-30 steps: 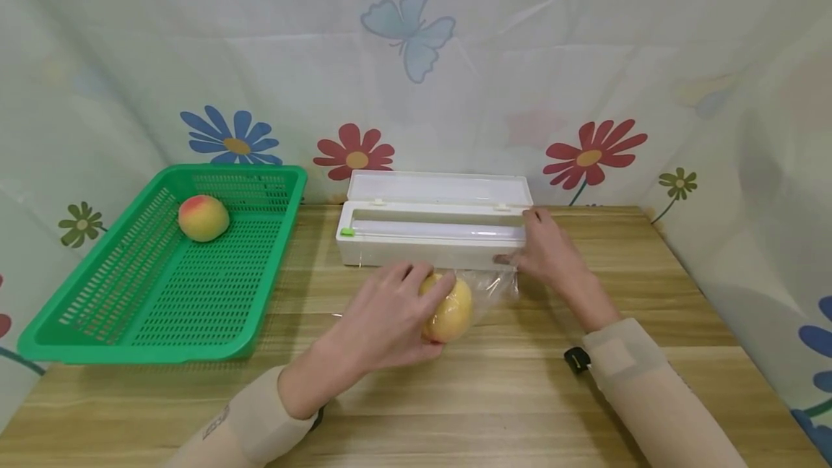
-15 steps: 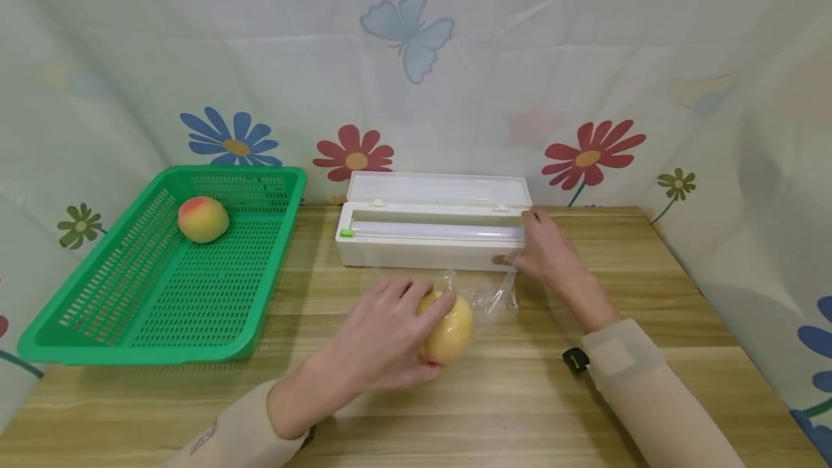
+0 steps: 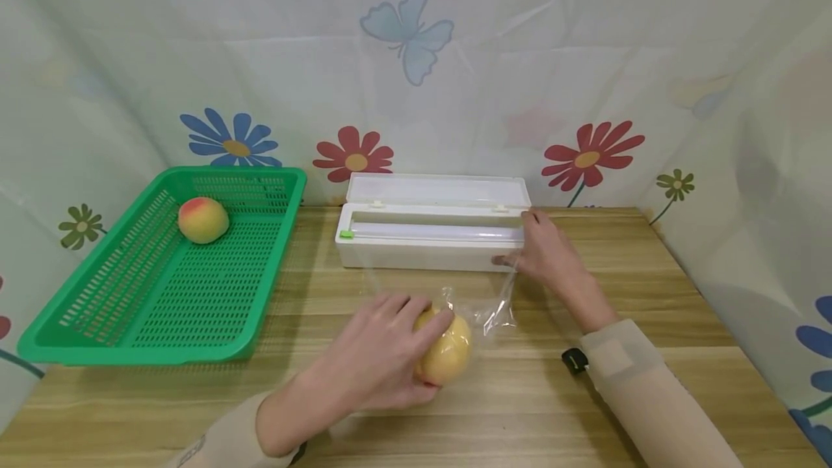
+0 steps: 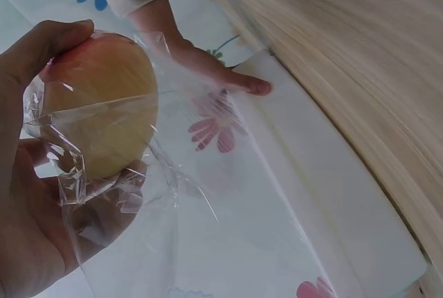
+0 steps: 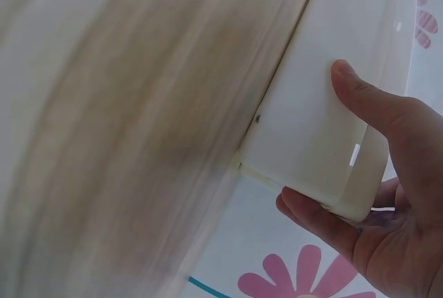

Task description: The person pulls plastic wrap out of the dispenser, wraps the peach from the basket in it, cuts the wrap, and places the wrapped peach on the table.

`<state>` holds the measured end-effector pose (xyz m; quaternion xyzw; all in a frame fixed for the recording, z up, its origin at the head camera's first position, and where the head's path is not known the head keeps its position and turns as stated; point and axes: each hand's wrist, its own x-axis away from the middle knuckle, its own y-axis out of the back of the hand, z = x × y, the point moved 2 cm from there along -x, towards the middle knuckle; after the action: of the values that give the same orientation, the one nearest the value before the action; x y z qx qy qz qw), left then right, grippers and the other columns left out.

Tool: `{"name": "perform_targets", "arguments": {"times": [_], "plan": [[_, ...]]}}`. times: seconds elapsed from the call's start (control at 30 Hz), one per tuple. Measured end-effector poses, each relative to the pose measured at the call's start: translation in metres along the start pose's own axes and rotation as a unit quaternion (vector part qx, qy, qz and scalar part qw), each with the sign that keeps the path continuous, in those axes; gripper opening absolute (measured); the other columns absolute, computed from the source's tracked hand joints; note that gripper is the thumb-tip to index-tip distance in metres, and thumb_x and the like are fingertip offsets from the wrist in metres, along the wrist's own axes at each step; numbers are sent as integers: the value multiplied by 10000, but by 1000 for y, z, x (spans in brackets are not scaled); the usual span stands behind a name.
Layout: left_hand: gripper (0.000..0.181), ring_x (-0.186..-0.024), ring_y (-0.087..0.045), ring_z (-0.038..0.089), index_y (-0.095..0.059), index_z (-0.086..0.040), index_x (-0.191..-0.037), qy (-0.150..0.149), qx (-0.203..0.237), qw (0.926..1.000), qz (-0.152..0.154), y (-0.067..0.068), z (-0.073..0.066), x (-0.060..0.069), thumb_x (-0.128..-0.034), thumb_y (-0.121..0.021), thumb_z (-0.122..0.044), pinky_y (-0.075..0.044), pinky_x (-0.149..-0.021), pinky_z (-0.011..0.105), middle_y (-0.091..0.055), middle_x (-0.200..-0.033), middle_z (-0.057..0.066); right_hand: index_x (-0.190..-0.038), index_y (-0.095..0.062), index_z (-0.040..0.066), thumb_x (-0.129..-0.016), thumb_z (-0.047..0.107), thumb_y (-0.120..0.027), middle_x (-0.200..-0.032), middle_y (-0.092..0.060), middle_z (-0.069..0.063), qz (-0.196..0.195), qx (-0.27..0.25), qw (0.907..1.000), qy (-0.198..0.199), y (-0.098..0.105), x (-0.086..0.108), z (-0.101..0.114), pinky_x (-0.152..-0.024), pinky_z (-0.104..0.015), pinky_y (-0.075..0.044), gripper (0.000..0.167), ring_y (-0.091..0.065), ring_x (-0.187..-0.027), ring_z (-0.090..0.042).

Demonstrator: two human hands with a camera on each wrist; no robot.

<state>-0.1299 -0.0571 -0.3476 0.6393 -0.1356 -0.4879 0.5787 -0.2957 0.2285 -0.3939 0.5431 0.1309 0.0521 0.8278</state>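
Observation:
My left hand [image 3: 370,352] grips a peach [image 3: 448,349] above the table, in front of the white box. Clear plastic wrap [image 4: 159,194] lies over the peach and stretches from it to the box's front edge. At the right end of the white cling film dispenser [image 3: 422,255], my right hand [image 3: 555,258] holds on, thumb on the front face and fingers round the end, as the right wrist view shows. The dispenser's lid [image 3: 442,190] stands raised, and a roll of film [image 3: 429,231] lies inside. A green slide cutter [image 3: 347,234] sits at its left end.
A green plastic basket [image 3: 260,295] stands at the left with another peach [image 3: 204,220] in it. Behind the wooden table [image 3: 572,417] hangs a flowered curtain [image 3: 455,114]. A black strap piece [image 3: 575,360] shows at the right sleeve.
My left hand has drawn the peach back toward me, away from the dispenser, and the film between them has lengthened. My right hand stays on the dispenser's end.

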Motion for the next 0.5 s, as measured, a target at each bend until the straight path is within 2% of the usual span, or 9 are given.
{"name": "perform_targets", "arguments": {"times": [0.23,0.5], "plan": [[759,-933,-639,262,-617,-163,-1252,-68,127,9999,37,8,-4,5,-656,-834,-579,-551,-847,411,-648,-1078,63,-1518,-337,-65,-791,392,-906,-1473,-414,-322,104,14,9999,-76,-1,0,0,-1036,-660,-408,1030,-466,-1290,-517],[745,-898,-627,222,-627,-144,-1229,-332,294,9990,56,10,-11,7,-653,-836,-568,-565,-803,364,-652,-1052,49,-1496,-356,-104,-790,386,-908,-1475,-415,-331,58,101,9999,-80,0,-1,1,-1039,-649,-411,1021,-467,-1291,-521]]}}
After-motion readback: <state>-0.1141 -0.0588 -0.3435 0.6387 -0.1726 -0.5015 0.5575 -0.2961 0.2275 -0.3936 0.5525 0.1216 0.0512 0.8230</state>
